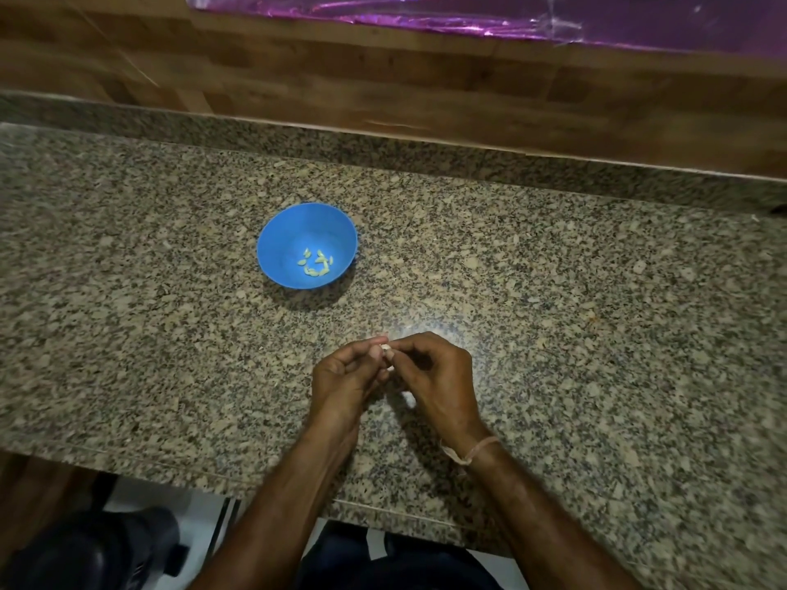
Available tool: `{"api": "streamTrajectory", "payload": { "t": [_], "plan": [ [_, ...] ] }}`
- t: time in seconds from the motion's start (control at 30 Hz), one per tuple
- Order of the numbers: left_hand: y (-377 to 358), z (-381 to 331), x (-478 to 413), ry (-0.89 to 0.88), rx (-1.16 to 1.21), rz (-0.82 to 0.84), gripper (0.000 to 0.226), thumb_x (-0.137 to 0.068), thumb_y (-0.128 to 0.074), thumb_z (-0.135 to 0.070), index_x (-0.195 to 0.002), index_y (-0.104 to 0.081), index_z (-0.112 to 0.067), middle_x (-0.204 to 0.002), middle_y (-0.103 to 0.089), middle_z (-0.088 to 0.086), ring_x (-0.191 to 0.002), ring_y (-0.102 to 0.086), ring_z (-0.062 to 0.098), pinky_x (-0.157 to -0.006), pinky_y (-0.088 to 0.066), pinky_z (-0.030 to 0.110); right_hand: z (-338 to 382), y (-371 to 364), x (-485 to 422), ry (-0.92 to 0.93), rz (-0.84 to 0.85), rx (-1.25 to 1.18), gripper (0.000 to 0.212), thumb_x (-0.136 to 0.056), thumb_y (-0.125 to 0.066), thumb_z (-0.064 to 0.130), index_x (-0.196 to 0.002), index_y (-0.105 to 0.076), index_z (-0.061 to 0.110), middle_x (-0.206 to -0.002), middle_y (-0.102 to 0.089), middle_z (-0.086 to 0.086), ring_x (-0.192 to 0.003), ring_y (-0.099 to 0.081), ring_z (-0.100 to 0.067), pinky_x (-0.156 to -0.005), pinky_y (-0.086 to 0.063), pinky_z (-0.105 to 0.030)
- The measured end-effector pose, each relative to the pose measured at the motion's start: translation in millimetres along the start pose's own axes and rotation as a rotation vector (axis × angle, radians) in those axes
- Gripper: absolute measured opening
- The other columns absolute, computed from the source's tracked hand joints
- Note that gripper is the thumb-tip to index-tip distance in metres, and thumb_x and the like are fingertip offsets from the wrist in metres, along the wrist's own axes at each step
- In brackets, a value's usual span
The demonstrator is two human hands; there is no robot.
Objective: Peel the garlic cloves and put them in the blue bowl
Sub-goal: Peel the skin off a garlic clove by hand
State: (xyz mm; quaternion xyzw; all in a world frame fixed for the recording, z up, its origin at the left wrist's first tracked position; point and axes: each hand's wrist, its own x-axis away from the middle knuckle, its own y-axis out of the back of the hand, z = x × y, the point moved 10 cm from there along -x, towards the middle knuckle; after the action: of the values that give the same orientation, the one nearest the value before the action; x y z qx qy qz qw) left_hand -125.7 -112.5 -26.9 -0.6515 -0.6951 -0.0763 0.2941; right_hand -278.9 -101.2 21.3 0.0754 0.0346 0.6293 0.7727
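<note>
- The left hand [345, 379] comes in from the lower middle with its back turned up and its fingers curled; its thumb and fingertips pinch a small pale garlic clove [386, 352]
- The right hand [440, 376] meets it from the other side with its fingers bent inward, and its thumb and forefinger pinch the same garlic clove, so the two hands touch at the fingertips
- Both hands are held low over the granite countertop [575, 317], near its front edge, and both forearms slant across that edge
- A thin thread band [470, 450] circles the right wrist
- A small white scrap [409, 398] shows just below the hands, partly hidden by the right palm; I cannot tell whether it is skin or garlic
- The blue bowl [277, 232] stands upright on the countertop beyond the hands and to their left, well apart from them, with speckled stone between
- The peeled cloves [316, 262] lie in a loose cluster on the bowl's bottom
- A wood-patterned wall [383, 78] rises behind the countertop, with a shiny purple sheet [511, 19] across its upper right
- A dark blurred object [85, 547] sits below the counter edge at lower left
- Count: two hands, one bowl, one clove in the fingers, one white scrap, and about seven pale pieces in the bowl, too small to number exactly
</note>
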Motion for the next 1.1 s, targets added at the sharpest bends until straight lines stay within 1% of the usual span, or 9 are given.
{"api": "streamTrajectory", "payload": {
  "t": [0.17, 0.27, 0.33, 0.5, 0.63, 0.73, 0.87, 1.03, 1.1],
  "plan": [
    [9, 7, 0, 0.017, 0.003, -0.092, 0.01, -0.094, -0.07, -0.002, -0.1, -0.077, -0.005, -0.091, -0.08, 0.014, -0.079, -0.073, 0.018, -0.072, -0.062, 0.026, 2, -2, 5, 0.047, -0.027, 0.096, 0.004, -0.093, -0.08, 0.014, -0.095, -0.083, 0.014, -0.087, -0.077, 0.008, -0.08, -0.074, -0.007, -0.071, -0.062, -0.03],
    [16, 16, -2, 0.044, 0.031, -0.128, 0.013, -0.092, -0.072, -0.003, -0.104, -0.076, -0.002, -0.094, -0.079, 0.016, -0.081, -0.073, 0.02, -0.07, -0.062, 0.024, -3, -6, 6, 0.061, -0.034, 0.162, 0.004, -0.094, -0.079, 0.018, -0.096, -0.083, 0.017, -0.088, -0.077, 0.009, -0.08, -0.073, -0.007, -0.071, -0.062, -0.034],
    [18, 21, -3, 0.061, 0.053, -0.134, 0.016, -0.092, -0.072, -0.003, -0.107, -0.075, 0.0, -0.094, -0.08, 0.014, -0.079, -0.073, 0.018, -0.069, -0.062, 0.023, -8, -8, 7, 0.034, -0.041, 0.12, 0.004, -0.094, -0.079, 0.019, -0.097, -0.083, 0.018, -0.089, -0.078, 0.01, -0.083, -0.075, -0.008, -0.074, -0.063, -0.037],
    [25, 28, -7, 0.037, -0.017, -0.153, 0.009, -0.095, -0.072, -0.004, -0.102, -0.076, -0.003, -0.088, -0.077, 0.016, -0.077, -0.066, 0.023, -0.074, -0.057, 0.034, -14, -12, 13, -0.034, -0.044, 0.034, 0.005, -0.096, -0.077, 0.015, -0.097, -0.082, 0.015, -0.086, -0.079, 0.009, -0.082, -0.076, -0.01, -0.074, -0.063, -0.031],
    [36, 19, -15, -0.086, -0.271, -0.181, 0.006, -0.095, -0.074, -0.012, -0.098, -0.079, -0.013, -0.085, -0.078, 0.01, -0.071, -0.065, 0.02, -0.068, -0.053, 0.033, -35, -9, 10, -0.124, -0.061, 0.037, 0.004, -0.097, -0.076, 0.018, -0.095, -0.079, 0.018, -0.084, -0.078, 0.005, -0.082, -0.075, -0.014, -0.076, -0.062, -0.038],
    [40, -9, -20, -0.297, -0.629, -0.199, 0.008, -0.094, -0.074, -0.015, -0.099, -0.081, -0.015, -0.087, -0.079, -0.005, -0.079, -0.074, 0.007, -0.072, -0.058, 0.023, -49, -9, 11, -0.178, -0.039, 0.079, 0.006, -0.096, -0.077, 0.019, -0.09, -0.078, 0.016, -0.078, -0.077, 0.0, -0.074, -0.075, -0.021, -0.072, -0.063, -0.045],
    [34, -35, -31, -0.47, -0.84, -0.14, 0.012, -0.092, -0.075, -0.012, -0.102, -0.082, -0.01, -0.092, -0.079, -0.002, -0.085, -0.072, 0.01, -0.073, -0.047, 0.004, -67, -14, 13, -0.193, -0.015, 0.215, 0.008, -0.093, -0.078, 0.015, -0.088, -0.077, 0.021, -0.08, -0.077, 0.006, -0.076, -0.074, -0.012, -0.076, -0.062, -0.044],
    [33, -36, -41, -0.533, -0.921, -0.051, 0.023, -0.096, -0.071, -0.01, -0.118, -0.078, -0.009, -0.109, -0.076, 0.004, -0.101, -0.07, 0.017, -0.091, -0.055, 0.03, -67, -21, 18, -0.139, -0.016, 0.416, 0.009, -0.092, -0.076, 0.021, -0.085, -0.071, 0.024, -0.082, -0.073, 0.01, -0.08, -0.068, -0.008, -0.076, -0.058, -0.037],
    [37, -32, -37, -0.547, -0.924, -0.04, 0.029, -0.096, -0.07, -0.006, -0.124, -0.075, -0.008, -0.114, -0.073, 0.006, -0.103, -0.069, 0.019, -0.092, -0.055, 0.033, -61, -25, 21, -0.107, -0.006, 0.488, 0.013, -0.092, -0.073, 0.019, -0.082, -0.068, 0.023, -0.079, -0.07, 0.008, -0.076, -0.066, -0.01, -0.072, -0.056, -0.037]
  ]
}}
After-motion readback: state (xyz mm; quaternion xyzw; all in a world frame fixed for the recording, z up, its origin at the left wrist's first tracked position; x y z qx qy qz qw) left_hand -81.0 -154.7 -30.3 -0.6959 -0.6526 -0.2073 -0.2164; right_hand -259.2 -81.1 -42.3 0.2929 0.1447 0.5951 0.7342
